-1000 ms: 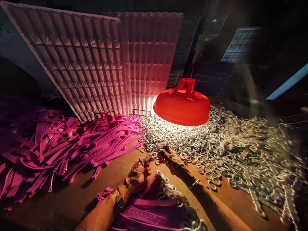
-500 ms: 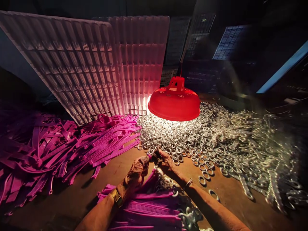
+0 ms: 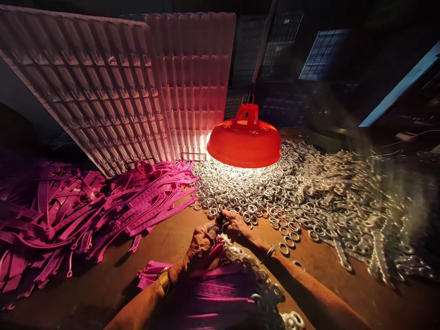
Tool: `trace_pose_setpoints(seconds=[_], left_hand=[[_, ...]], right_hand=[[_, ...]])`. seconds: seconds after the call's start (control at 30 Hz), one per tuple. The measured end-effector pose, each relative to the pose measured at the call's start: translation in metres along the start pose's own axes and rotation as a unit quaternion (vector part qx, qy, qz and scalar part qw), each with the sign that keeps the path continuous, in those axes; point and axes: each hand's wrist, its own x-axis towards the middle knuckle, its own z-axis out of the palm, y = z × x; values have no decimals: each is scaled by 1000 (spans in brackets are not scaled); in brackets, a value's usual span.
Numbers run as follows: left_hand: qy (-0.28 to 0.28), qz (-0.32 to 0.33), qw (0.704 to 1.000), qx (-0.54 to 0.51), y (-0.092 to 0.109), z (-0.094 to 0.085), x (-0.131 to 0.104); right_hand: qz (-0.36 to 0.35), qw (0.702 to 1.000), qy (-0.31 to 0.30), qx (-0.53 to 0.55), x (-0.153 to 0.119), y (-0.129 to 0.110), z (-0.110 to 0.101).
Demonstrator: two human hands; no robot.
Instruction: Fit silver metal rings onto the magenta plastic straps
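Note:
My left hand (image 3: 202, 240), with a gold watch at the wrist, is closed on the end of a magenta strap. Touching it at its fingertips is my right hand (image 3: 234, 225), its fingers pinched together around something dark and too small to make out. Magenta straps with metal rings at their ends (image 3: 220, 286) lie below both hands, close to my body. Just beyond the fingers spreads a pile of silver rings (image 3: 240, 192). A larger heap of magenta straps (image 3: 137, 206) lies to the left.
A red lamp (image 3: 244, 144) hangs low over the rings and lights them. Ribbed translucent panels (image 3: 103, 91) stand upright at the back left. More silver parts (image 3: 343, 206) cover the right side of the brown table (image 3: 172, 233).
My two hands have drawn together, the left one moving up to the right one's fingers. The whole view has shifted slightly, so lamp and panels appear higher and further left.

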Motion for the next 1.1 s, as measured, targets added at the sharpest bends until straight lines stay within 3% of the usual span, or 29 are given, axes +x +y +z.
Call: trace_pose_setpoints(seconds=[0.13, 0.23, 0.37, 0.47, 0.6, 0.77, 0.87, 0.97, 1.1], left_hand=[[19, -41, 999, 17, 10, -1, 5], [21, -97, 995, 15, 30, -6, 10], [-46, -185, 981, 23, 63, -10, 6], [-93, -207, 973, 46, 74, -6, -5], [-118, -229, 965, 42, 70, 3, -23], [-171, -280, 943, 62, 78, 13, -48], [-189, -295, 936, 29, 81, 19, -60], [-213, -297, 930, -24, 69, 22, -72], [-210, -293, 930, -68, 47, 20, -91]], right_hand=[[68, 995, 26, 62, 0, 3, 5], [100, 992, 17, 70, -3, -5, 4], [41, 996, -64, 41, -24, -29, -4], [5, 992, -123, -31, -50, -46, -8], [41, 988, -131, -77, -85, -59, -4], [-61, 958, -135, -247, -124, -65, -3], [-53, 937, -163, -306, -145, -65, -4], [-47, 925, -149, -346, -160, -65, -1], [-12, 944, -152, -292, -169, -65, 8]])
